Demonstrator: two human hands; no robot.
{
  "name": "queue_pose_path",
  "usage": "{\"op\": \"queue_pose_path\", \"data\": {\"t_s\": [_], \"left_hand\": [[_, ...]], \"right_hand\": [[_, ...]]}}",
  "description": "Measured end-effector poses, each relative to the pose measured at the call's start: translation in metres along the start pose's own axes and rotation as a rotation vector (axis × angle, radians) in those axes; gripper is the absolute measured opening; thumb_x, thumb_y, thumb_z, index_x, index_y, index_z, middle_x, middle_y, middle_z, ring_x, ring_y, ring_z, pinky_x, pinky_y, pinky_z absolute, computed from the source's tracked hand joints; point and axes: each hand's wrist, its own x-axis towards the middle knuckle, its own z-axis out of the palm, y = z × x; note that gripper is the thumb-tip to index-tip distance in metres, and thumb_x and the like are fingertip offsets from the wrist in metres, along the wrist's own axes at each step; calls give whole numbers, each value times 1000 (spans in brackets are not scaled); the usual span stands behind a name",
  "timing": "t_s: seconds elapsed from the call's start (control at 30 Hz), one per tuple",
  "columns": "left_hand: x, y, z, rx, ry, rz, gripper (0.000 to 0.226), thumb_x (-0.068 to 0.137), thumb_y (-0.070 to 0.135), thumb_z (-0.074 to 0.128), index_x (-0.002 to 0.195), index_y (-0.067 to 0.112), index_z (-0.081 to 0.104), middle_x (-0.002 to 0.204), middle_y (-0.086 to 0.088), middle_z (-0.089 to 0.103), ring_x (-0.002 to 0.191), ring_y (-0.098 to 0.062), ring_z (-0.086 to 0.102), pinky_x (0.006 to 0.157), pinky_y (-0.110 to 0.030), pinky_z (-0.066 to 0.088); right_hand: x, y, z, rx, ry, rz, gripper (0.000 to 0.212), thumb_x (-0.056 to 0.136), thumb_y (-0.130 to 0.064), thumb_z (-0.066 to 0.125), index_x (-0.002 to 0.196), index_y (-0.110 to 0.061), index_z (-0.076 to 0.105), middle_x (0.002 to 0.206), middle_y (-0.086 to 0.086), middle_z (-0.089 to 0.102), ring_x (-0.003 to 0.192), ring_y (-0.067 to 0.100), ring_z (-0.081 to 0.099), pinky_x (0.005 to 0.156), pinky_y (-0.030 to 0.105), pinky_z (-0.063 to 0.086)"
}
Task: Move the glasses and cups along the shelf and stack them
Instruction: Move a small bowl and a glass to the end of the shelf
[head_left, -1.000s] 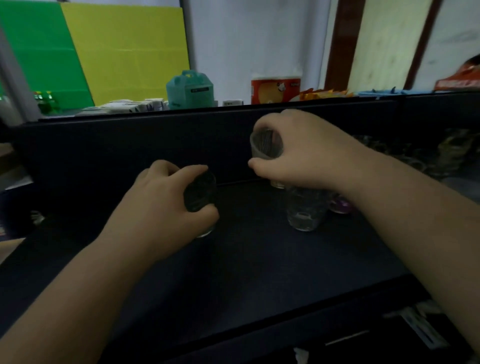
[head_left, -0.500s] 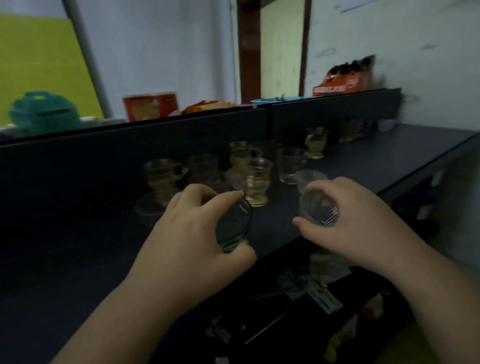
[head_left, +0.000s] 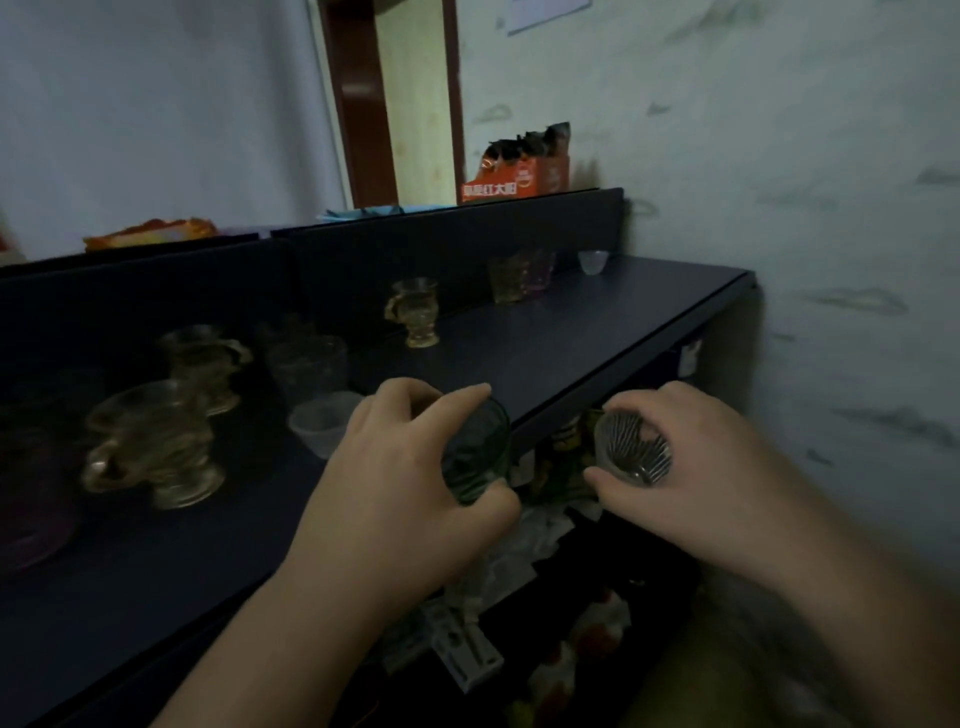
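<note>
1. Since half a second ago both hands have swung further along the shelf (head_left: 571, 332) toward its right end, each carrying its glass; the right hand now hangs past the front edge
2. Head view: left hand (head_left: 400, 499) is wrapped around a green ribbed glass (head_left: 475, 457), thumb below and fingers over the top, the glass tilted with its mouth facing the camera, at the shelf's front edge
3. Right hand (head_left: 691, 473) grips a clear ribbed glass (head_left: 631, 449), also tipped toward the camera, held just off the shelf above the clutter on the lower level
4. The two held glasses are near each other but apart
5. On the shelf to the left stand amber handled cups: a large one (head_left: 150, 447) nearest, another (head_left: 208, 364) behind it, a third (head_left: 415, 317) further along by the back panel
6. A small frosted cup (head_left: 322, 426) sits just beside the left hand, with a clear tumbler (head_left: 311, 364) behind it
7. At the far end a small white cup (head_left: 594, 261) stands near the wall, and an orange box (head_left: 519, 176) rests on top of the back panel
</note>
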Motion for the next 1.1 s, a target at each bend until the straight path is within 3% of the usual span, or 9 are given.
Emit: {"op": "queue_pose_path", "data": {"t_s": [0.4, 0.5, 0.63, 0.83, 1.1], "left_hand": [[164, 40, 104, 18, -143, 39, 76, 70, 67, 53, 141, 50, 30, 121, 11, 33, 118, -11, 32, 88, -31, 38], [228, 44, 134, 31, -99, 32, 78, 68, 66, 52, 141, 48, 32, 127, 6, 37, 121, -16, 34, 91, -35, 41], [278, 43, 156, 51, -135, 49, 76, 69, 65, 56, 140, 47, 34, 126, 4, 38, 119, -18, 38, 92, -36, 43], [341, 35, 190, 33, -198, -7, 73, 69, 63, 58, 138, 49, 37, 124, 3, 40, 115, -19, 43, 93, -40, 46], [417, 6, 245, 177, -169, -239, 77, 71, 63, 59, 142, 43, 37, 125, 0, 41, 119, -23, 43, 97, -40, 44]], "right_hand": [[76, 116, -6, -18, 68, 46, 62, 69, -67, 63, 123, -37, 59, 95, -19, 47, 94, 5, 52, 79, 28, 47], [119, 158, -10, -20, 98, 62, 63, 70, -69, 64, 125, -37, 58, 96, -19, 47, 96, 7, 52, 78, 26, 44], [157, 191, -12, -9, 141, 87, 72, 72, -68, 65, 133, -33, 53, 114, -14, 52, 109, 10, 53, 88, 28, 44], [212, 235, -5, 63, 178, 76, 64, 74, -60, 71, 128, -30, 57, 114, -10, 55, 109, 10, 52, 84, 23, 37], [295, 305, 14, 135, 102, -65, 66, 75, -58, 72, 133, -31, 56, 114, -10, 54, 111, 11, 52, 88, 24, 38]]}}
